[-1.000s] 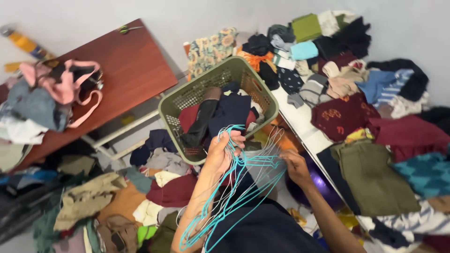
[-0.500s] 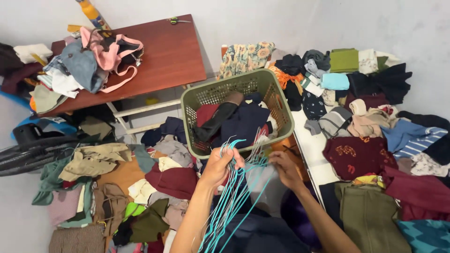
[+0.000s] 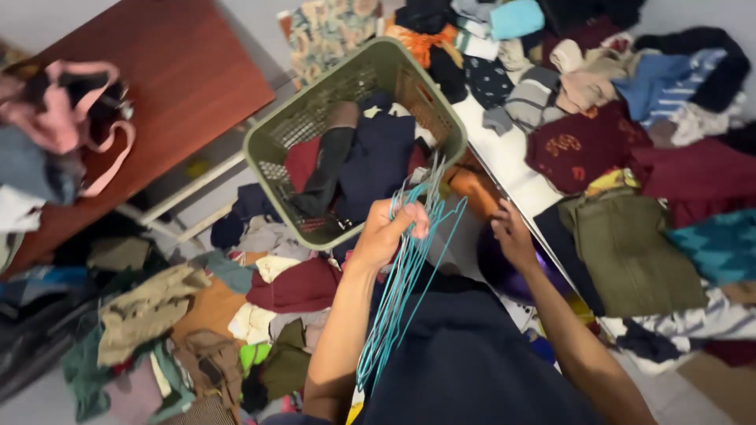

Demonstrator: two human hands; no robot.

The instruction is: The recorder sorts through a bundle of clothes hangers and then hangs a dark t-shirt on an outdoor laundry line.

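Since half a second ago the view has closed in and swung, so the basket (image 3: 358, 142) now sits nearer the top centre and the red-brown worktop (image 3: 181, 94) fills the upper left. The two hands, then close together over the hangers (image 3: 402, 275), have parted, the right one drawing off to the side.

The left hand (image 3: 386, 232) is curled shut round the top of the teal wire hangers, gripping them just under their hooks. The hooks stick up beside the near rim of the basket, and the hanger bodies hang down in a fanned bunch along the forearm, in front of the person's dark top.

The right hand (image 3: 512, 236) is apart from the hangers, palm down, fingers loosely bent and holding nothing that shows. It hovers near an orange thing (image 3: 476, 189) by the basket corner and above a purple thing (image 3: 504, 271); whether it touches either, I cannot tell.

The green basket is tilted and holds dark clothes and a red garment. To its right, folded clothes lie on a white surface (image 3: 504, 153), among them a maroon jumper (image 3: 583, 145) and an olive garment (image 3: 630, 252). Loose clothes cover the floor at lower left (image 3: 157, 315). A pink bag (image 3: 63, 126) and more clothes lie on the worktop's left end.
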